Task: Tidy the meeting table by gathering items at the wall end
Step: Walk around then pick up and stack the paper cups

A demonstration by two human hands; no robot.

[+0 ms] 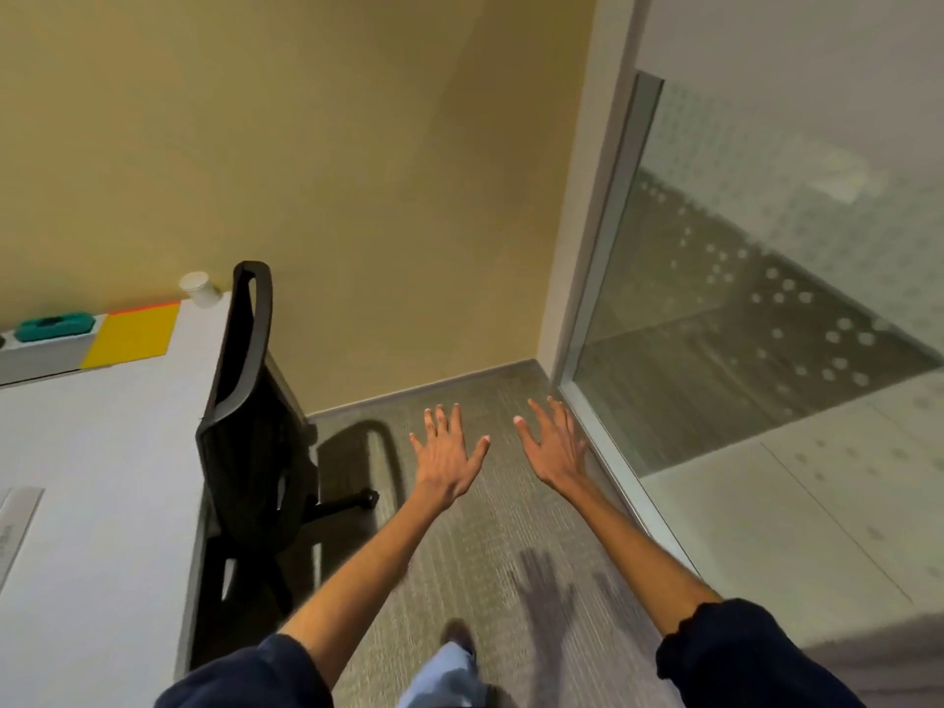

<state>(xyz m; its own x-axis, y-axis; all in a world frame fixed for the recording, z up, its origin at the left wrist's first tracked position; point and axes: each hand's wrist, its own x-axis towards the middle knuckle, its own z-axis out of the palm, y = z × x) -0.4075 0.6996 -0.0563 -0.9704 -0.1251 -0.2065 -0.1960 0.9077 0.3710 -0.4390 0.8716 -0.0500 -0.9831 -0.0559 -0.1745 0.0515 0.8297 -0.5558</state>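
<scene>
The white meeting table (102, 452) fills the left side, its far end against the tan wall. At that end lie a yellow pad (134, 336) with an orange edge, a teal eraser-like block (53, 327) on a white box (41, 357), and a white paper cup (200, 288) in the corner. My left hand (445, 454) and my right hand (554, 444) are stretched out over the carpet to the right of the table, palms down, fingers spread, holding nothing. A paper sheet (15, 528) shows at the left edge.
A black mesh office chair (253, 426) is pushed in at the table's right side. Grey carpet (485, 554) runs between chair and a frosted, dotted glass partition (766, 324) on the right. The tan wall (332, 171) closes the far end. My leg and shoe show below.
</scene>
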